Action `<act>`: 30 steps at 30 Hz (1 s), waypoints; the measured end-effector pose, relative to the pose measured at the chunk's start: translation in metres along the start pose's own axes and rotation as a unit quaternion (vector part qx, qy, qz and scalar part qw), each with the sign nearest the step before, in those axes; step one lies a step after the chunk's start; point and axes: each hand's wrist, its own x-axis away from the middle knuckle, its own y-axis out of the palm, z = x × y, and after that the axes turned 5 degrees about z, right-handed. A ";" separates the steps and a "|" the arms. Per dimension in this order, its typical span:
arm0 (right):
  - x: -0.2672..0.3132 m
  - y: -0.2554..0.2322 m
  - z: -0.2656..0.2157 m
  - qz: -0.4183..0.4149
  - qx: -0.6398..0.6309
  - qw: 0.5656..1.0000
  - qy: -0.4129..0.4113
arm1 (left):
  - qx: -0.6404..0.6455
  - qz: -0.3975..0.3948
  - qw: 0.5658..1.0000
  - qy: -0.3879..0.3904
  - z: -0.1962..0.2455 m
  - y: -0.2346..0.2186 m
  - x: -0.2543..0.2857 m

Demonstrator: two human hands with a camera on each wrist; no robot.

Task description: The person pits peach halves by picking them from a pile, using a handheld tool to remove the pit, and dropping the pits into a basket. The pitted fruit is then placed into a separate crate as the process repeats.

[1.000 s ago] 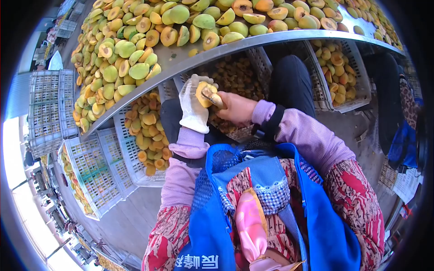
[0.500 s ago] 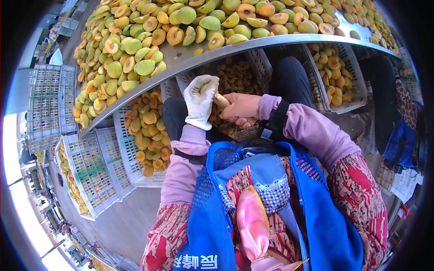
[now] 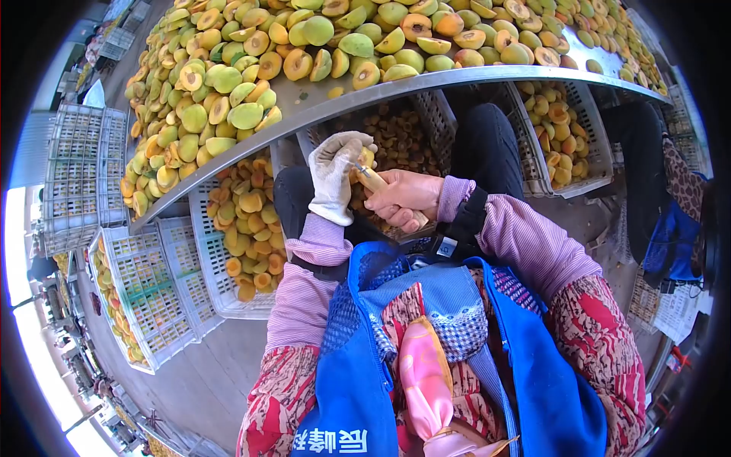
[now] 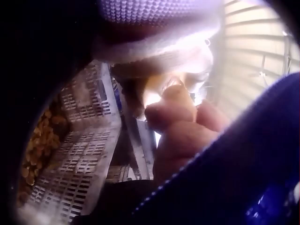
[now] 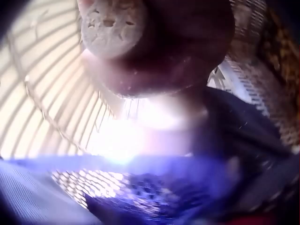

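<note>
My left hand [image 3: 333,174], in a white glove, holds a yellow peach half [image 3: 367,158] with its fingers bent round it; the glove hides most of the fruit. My bare right hand [image 3: 407,196] grips a wooden-handled tool [image 3: 371,180] with a thin metal end, which points at the fruit in the glove. The tip's contact with the flesh is hidden. In the right wrist view the round butt of the wooden handle [image 5: 112,32] sticks out of the fist. Bent right fingers [image 4: 180,133] show close below the glove in the left wrist view.
A metal-edged table [image 3: 304,114] heaped with halved peaches [image 3: 221,99] curves ahead. Under its edge stand plastic crates of fruit: one [image 3: 251,228] on the left, one [image 3: 563,137] on the right, and one holding brownish pieces [image 3: 396,137] beneath my hands. Stacked crates [image 3: 148,282] stand farther left.
The glove first showed the peach half's cut face, then turned it away; now a bit of yellow shows again. My right hand has rolled, exposing the handle's butt below the fist.
</note>
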 end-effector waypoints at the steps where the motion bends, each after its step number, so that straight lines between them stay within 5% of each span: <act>1: -0.001 -0.004 0.000 0.011 0.040 0.999 -0.003 | -0.013 0.001 1.000 0.002 -0.001 0.002 -0.001; 2: -0.006 -0.009 0.006 0.013 0.038 0.999 -0.002 | 0.010 -0.007 0.999 0.038 -0.010 -0.002 -0.006; 3: -0.014 -0.014 0.013 0.155 0.313 0.923 -0.161 | 0.010 -0.007 0.999 0.037 -0.014 -0.003 -0.005; 4: -0.021 -0.019 0.017 0.278 0.549 0.729 -0.300 | 0.050 0.011 0.999 0.009 -0.016 -0.003 -0.005; 8: -0.022 -0.014 0.011 0.277 0.556 0.740 -0.259 | 0.118 0.090 0.987 -0.055 -0.033 -0.006 -0.012; 10: -0.032 -0.016 0.011 0.333 0.602 0.688 -0.230 | 0.156 0.171 0.968 -0.096 -0.038 -0.008 -0.019; 14: -0.040 -0.012 0.014 0.398 0.611 0.636 -0.252 | 0.196 0.177 0.958 -0.116 -0.053 -0.020 -0.032; 17: -0.041 -0.008 0.029 0.417 0.593 0.642 -0.247 | 0.220 0.195 0.946 -0.139 -0.055 -0.014 -0.028; 21: -0.038 -0.011 0.034 0.383 0.510 0.713 -0.291 | 0.143 0.173 0.972 -0.076 -0.050 -0.007 -0.020; 25: -0.030 -0.008 0.024 0.334 0.513 0.737 -0.286 | 0.114 0.166 0.979 -0.035 -0.047 -0.006 -0.012; 27: -0.011 0.016 0.005 0.251 0.314 0.914 -0.058 | 0.016 0.177 0.984 -0.013 -0.039 -0.003 -0.008; 28: -0.020 0.009 0.013 0.250 0.316 0.913 -0.060 | 0.070 0.171 0.982 -0.026 -0.037 -0.005 -0.008; 30: -0.040 -0.006 0.032 0.351 0.523 0.705 -0.328 | 0.121 0.168 0.977 -0.045 -0.047 -0.015 -0.016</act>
